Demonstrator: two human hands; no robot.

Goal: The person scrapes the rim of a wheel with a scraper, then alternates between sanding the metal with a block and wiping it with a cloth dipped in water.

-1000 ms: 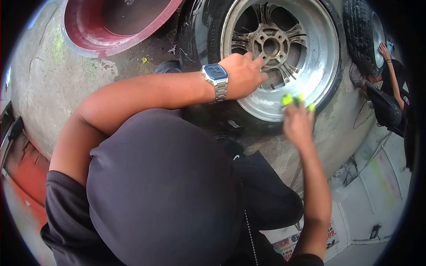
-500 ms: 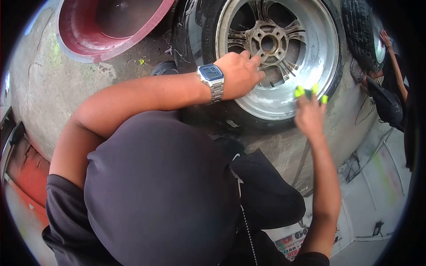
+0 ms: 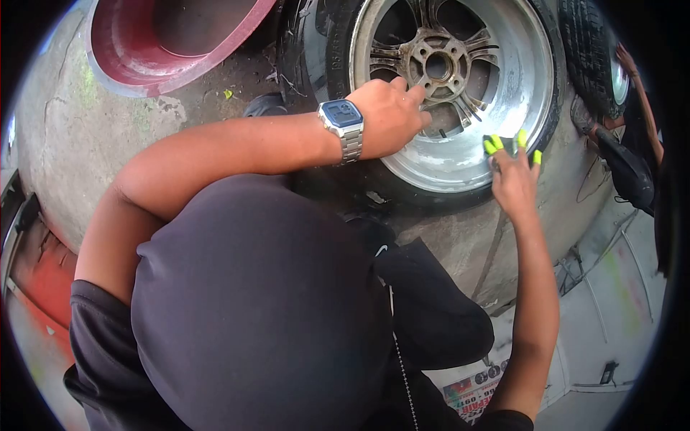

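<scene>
A car wheel (image 3: 471, 169), a metal rim with a tyre (image 3: 330, 61) around it, lies back side up in front of me. My left hand (image 3: 388, 115), with a digital watch (image 3: 341, 115) on its wrist, rests over the near left rim edge, fingers bent inward. My right hand (image 3: 514, 176) reaches over the near right rim edge. Bright yellow covers sit on its fingertips, which press against the rim's inner wall. Something dark or greyish seems to lie under these fingers; its kind is hidden. Whitish smears and wet shine mark the inner wall nearby.
A dark red tub-like round piece (image 3: 136, 65) stands at upper left. Another tyre (image 3: 583, 50) stands at upper right, with a co-worker's hand (image 3: 625, 57) at it. Concrete floor (image 3: 108, 136) surrounds the wheel. A printed sign (image 3: 474, 391) and pale panels lie lower right.
My right hand has slid a little to the right along the rim's inner wall, and its fingers look more spread. My left hand stays on the rim.
</scene>
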